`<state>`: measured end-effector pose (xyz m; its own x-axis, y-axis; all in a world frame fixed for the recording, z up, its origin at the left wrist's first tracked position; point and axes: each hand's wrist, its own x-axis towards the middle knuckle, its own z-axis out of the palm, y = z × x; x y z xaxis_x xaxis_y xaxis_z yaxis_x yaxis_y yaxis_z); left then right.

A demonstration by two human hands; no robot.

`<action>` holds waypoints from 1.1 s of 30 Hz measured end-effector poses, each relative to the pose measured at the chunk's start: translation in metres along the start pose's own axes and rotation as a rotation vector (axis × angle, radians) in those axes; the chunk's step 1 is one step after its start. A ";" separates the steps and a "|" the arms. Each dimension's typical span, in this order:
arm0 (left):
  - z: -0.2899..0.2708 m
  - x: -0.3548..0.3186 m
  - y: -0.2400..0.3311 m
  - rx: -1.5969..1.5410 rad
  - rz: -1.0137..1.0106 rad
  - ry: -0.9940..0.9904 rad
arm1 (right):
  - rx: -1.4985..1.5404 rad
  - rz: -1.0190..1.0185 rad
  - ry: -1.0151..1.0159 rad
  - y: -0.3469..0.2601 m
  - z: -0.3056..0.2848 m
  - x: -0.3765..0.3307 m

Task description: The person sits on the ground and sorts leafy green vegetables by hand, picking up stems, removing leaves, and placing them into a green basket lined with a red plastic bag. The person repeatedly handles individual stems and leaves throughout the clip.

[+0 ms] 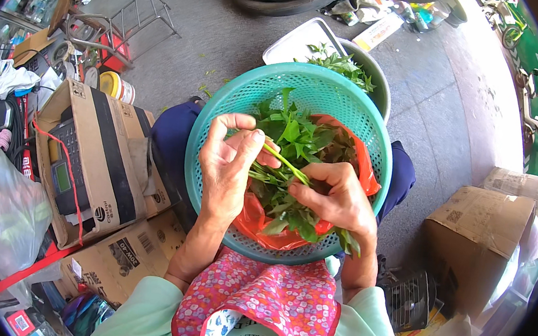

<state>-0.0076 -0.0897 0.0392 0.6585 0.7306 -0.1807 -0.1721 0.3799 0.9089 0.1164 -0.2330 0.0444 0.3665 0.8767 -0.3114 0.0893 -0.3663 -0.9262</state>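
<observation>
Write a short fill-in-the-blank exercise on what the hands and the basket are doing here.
1. Both hands hold a green ____ between them.
2. The teal basket rests on the person's ____.
3. Under the leafy greens in the basket lies a plastic bag coloured ____.
4. Left of the person's knee sits an open cardboard ____.

Missing words: stem; lap; red; box

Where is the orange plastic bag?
In the head view, the orange plastic bag lies inside the teal colander, centre frame, under the leafy greens and both hands.
</observation>
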 end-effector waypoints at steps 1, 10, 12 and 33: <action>-0.001 -0.001 0.001 0.051 0.036 -0.023 | 0.207 0.111 -0.058 -0.006 -0.004 -0.001; -0.026 0.010 0.021 0.878 0.608 -0.205 | 0.346 0.155 -0.162 0.009 -0.018 -0.001; -0.032 0.011 0.026 0.885 0.601 -0.152 | 0.285 0.145 -0.206 0.004 -0.018 -0.001; -0.016 -0.006 0.020 1.019 0.799 0.074 | -0.831 -0.750 0.512 -0.032 0.034 0.010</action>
<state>-0.0274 -0.0772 0.0527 0.5850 0.5950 0.5511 0.1568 -0.7497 0.6430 0.0855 -0.2018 0.0641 0.2747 0.8007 0.5323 0.9278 -0.0755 -0.3653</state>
